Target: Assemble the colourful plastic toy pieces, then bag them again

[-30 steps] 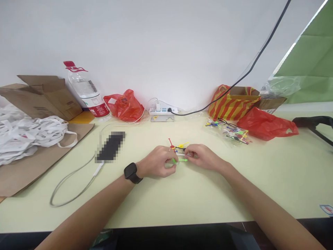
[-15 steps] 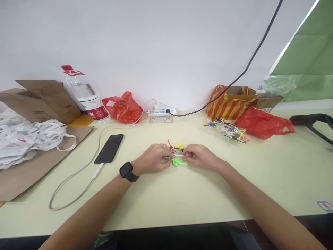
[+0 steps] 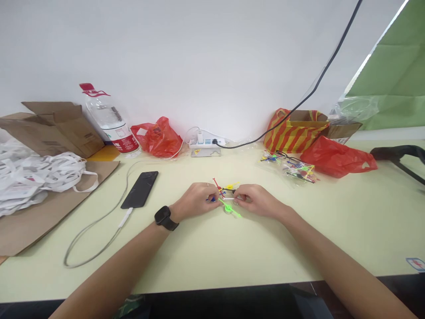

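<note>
Several small plastic arrow spinners in different colours lie close together between my hands. My left hand [image 3: 201, 198], with a black watch at the wrist, is closed, its fingertips pinching the tail end of the green arrow spinner [image 3: 228, 208]. My right hand [image 3: 254, 199] is closed on the right end of the white arrow spinner [image 3: 229, 198]. Just beyond the fingertips are the red arrow spinner [image 3: 216, 184], the yellow one [image 3: 230, 186] and a black one [image 3: 228, 190]. Something blue [image 3: 210, 200] shows under my left fingers, partly hidden.
A phone [image 3: 140, 189] on a charging cable lies left. Behind are a large bottle [image 3: 122, 139], a red plastic bag [image 3: 159, 138] and a power strip [image 3: 206, 142]. Bagged spinners [image 3: 299, 170] and another red bag [image 3: 337, 157] lie right. White straps [image 3: 63, 173] sit on cardboard.
The green arrow spinner has turned, its pointed end now lower and nearer me. My left fingers have shifted slightly, uncovering something blue beneath them. My right hand has hardly moved.
</note>
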A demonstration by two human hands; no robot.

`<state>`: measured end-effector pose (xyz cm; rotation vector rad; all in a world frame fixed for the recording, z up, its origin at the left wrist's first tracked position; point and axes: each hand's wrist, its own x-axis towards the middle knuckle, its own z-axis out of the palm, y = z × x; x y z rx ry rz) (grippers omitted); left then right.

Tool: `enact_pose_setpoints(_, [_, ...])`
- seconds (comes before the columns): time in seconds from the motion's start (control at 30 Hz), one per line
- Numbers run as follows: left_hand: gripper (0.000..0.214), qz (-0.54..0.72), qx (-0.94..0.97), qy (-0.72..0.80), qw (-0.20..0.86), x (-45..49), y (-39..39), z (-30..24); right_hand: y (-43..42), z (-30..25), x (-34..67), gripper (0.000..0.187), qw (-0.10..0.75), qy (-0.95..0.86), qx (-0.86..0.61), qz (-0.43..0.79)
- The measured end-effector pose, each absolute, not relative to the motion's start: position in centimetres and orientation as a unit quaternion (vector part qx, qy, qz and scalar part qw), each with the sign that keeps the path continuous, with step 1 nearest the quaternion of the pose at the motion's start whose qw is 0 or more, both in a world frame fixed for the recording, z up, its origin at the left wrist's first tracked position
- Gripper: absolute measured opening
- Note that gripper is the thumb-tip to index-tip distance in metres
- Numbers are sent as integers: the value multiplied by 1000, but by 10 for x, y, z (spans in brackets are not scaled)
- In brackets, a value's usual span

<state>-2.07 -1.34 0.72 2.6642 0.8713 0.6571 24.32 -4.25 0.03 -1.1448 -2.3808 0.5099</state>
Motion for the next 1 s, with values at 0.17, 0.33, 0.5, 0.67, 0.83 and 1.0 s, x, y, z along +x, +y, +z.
enact_pose_setpoints(0.17, [14, 225, 919, 293, 137, -19, -14, 6, -43, 1, 243, 9, 223, -859, -422, 187])
enact_pose_setpoints(0.33, [19, 228, 921, 282, 142, -19, -15, 6, -44, 2, 243, 8, 222, -858, -423, 188])
enact_pose_setpoints(0.5, [21, 233, 922, 280, 132, -19, -15, 5, -44, 2, 242, 9, 222, -860, -421, 186])
enact_pose_setpoints(0.67, [21, 254, 918, 278, 123, -16, -18, 1, -44, 2, 242, 10, 221, -867, -410, 178])
enact_pose_setpoints(0.83, [24, 242, 915, 305, 107, -12, -23, 0, -44, 3, 243, 12, 220, -865, -412, 183])
enact_pose_setpoints(1.0, [35, 230, 927, 276, 106, -8, -26, 6, -43, 4, 246, 11, 217, -864, -412, 190])
